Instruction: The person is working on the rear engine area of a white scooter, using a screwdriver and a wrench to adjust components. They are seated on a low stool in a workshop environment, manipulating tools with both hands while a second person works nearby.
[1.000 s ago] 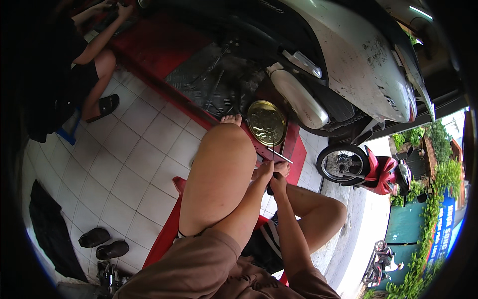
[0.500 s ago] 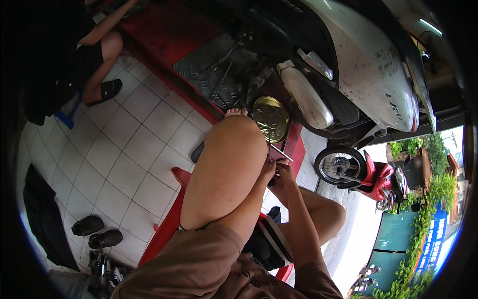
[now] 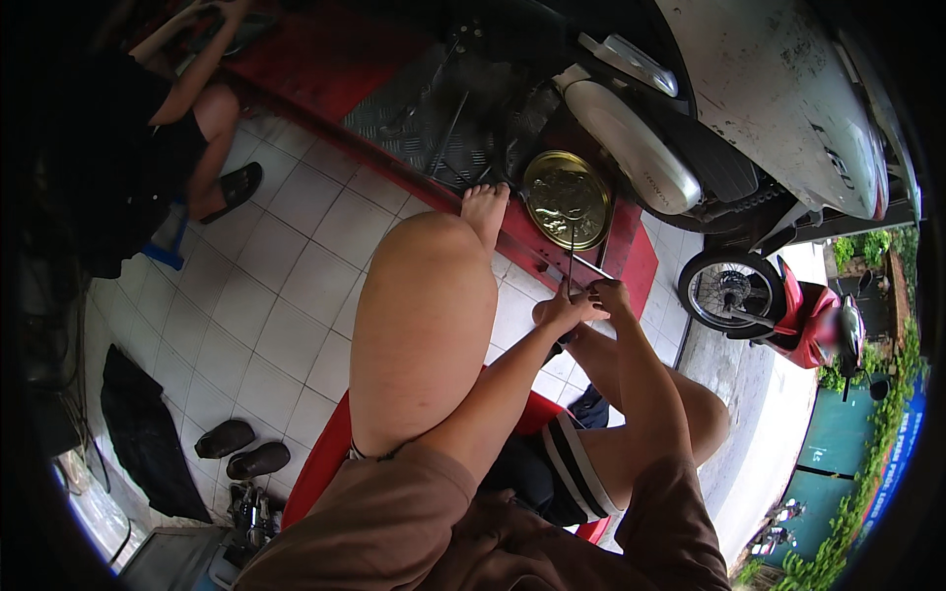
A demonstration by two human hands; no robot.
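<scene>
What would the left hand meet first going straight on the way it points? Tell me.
Probably the round brass-coloured tray: the left hand, beside the right hand, pinches a thin rod aimed there. Depth unclear.

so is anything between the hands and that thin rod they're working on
Nothing visible. Both the left hand and right hand already meet at the lower end of the thin rod, which rises in front of the round brass tray.

Raised knee point(image 3: 424, 325) blocks the left; round brass tray point(image 3: 566, 198) and scooter point(image 3: 769, 108) crowd ahead.
</scene>
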